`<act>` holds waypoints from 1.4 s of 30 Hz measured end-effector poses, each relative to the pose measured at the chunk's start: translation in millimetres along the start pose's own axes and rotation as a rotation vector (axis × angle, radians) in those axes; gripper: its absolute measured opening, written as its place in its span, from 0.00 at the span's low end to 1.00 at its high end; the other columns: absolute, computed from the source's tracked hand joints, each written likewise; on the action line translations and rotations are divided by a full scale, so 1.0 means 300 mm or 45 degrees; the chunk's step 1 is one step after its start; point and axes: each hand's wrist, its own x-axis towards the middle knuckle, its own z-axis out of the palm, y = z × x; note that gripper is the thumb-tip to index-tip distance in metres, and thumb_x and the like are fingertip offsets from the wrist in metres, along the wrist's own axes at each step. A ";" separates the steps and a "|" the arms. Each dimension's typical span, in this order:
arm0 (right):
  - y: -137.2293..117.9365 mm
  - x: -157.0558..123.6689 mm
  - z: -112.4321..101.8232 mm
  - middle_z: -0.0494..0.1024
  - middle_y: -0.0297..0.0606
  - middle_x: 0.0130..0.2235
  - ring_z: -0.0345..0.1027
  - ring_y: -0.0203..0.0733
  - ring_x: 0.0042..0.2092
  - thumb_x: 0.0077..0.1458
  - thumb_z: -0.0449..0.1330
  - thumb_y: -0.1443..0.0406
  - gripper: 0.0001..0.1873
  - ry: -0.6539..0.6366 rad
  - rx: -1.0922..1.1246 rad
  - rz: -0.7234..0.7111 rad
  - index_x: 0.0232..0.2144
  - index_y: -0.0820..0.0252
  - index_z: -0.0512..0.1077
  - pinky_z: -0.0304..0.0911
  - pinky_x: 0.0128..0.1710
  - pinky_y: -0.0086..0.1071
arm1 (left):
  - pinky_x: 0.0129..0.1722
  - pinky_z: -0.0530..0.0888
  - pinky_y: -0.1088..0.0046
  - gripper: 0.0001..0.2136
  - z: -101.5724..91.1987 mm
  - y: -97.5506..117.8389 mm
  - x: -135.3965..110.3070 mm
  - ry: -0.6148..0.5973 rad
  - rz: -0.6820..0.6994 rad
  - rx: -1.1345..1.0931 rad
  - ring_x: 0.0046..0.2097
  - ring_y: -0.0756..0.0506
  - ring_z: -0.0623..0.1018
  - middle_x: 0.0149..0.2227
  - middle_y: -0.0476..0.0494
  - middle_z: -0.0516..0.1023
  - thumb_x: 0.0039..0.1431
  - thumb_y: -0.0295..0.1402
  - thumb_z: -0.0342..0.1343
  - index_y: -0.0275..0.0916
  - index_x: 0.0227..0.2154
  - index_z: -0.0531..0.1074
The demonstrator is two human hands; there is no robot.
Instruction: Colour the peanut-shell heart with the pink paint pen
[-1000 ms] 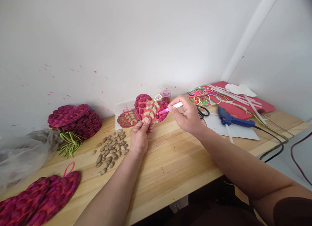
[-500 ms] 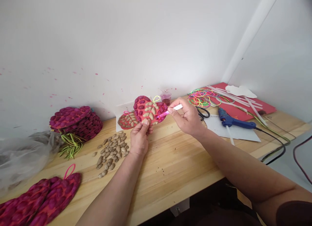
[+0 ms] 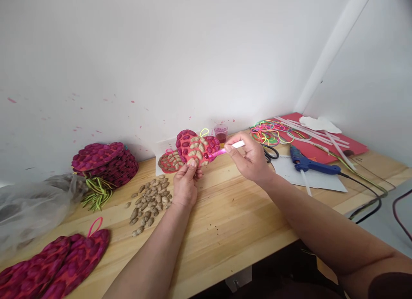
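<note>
My left hand [image 3: 185,185] pinches the lower tip of a red heart-shaped piece [image 3: 196,147] covered in peanut shells, partly painted magenta, with a yellow-green loop on top. It is held upright above the wooden table [image 3: 231,213]. My right hand [image 3: 249,159] grips a white-handled brush [image 3: 227,149] whose pink tip touches the heart's right side. Behind the heart lies a second heart with unpainted shells [image 3: 169,160] on white paper. A small cup of pink paint [image 3: 220,132] stands by the wall.
Loose peanut shells [image 3: 149,202] lie left of my left hand. Painted hearts are stacked at the left [image 3: 104,161] and lie at the near left corner [image 3: 61,262]. A blue glue gun [image 3: 307,163], scissors [image 3: 270,152], coloured cords [image 3: 268,129], glue sticks and red card [image 3: 318,142] are at the right. A plastic bag [image 3: 28,206] is far left.
Both hands and the heart stay nearly in place; the brush tip shifts slightly along the heart's right edge. The view has drifted a little, so things sit slightly lower and to the right.
</note>
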 end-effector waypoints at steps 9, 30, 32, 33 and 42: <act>0.005 0.000 -0.005 0.77 0.36 0.35 0.71 0.40 0.33 0.65 0.62 0.54 0.11 0.065 0.138 0.058 0.36 0.54 0.72 0.62 0.32 0.35 | 0.24 0.71 0.81 0.20 0.005 0.004 -0.005 -0.040 -0.092 -0.138 0.26 0.55 0.74 0.26 0.50 0.78 0.33 0.38 0.82 0.36 0.29 0.82; 0.018 0.001 0.002 0.74 0.33 0.31 0.66 0.36 0.31 0.64 0.63 0.52 0.13 0.082 0.182 0.172 0.36 0.54 0.73 0.59 0.30 0.31 | 0.25 0.75 0.82 0.21 0.014 -0.001 -0.011 0.087 -0.163 -0.131 0.26 0.54 0.77 0.27 0.47 0.82 0.31 0.33 0.82 0.34 0.31 0.84; 0.019 0.003 0.001 0.75 0.33 0.32 0.67 0.37 0.32 0.64 0.62 0.53 0.12 0.093 0.172 0.168 0.36 0.54 0.73 0.61 0.32 0.32 | 0.25 0.75 0.82 0.24 0.012 -0.005 -0.010 0.081 -0.161 -0.112 0.26 0.54 0.77 0.29 0.47 0.83 0.27 0.35 0.83 0.34 0.32 0.84; 0.020 0.004 0.001 0.75 0.33 0.32 0.68 0.37 0.33 0.64 0.63 0.54 0.11 0.099 0.169 0.165 0.36 0.54 0.73 0.62 0.33 0.33 | 0.25 0.75 0.82 0.25 0.011 -0.007 -0.010 0.079 -0.156 -0.104 0.26 0.54 0.77 0.29 0.47 0.82 0.26 0.35 0.83 0.34 0.32 0.84; 0.044 0.013 0.012 0.75 0.32 0.32 0.67 0.37 0.33 0.62 0.63 0.51 0.14 0.110 0.378 0.261 0.36 0.53 0.72 0.65 0.34 0.33 | 0.25 0.75 0.82 0.25 -0.005 -0.012 0.001 0.056 -0.137 -0.081 0.26 0.53 0.77 0.26 0.49 0.80 0.27 0.40 0.83 0.34 0.30 0.82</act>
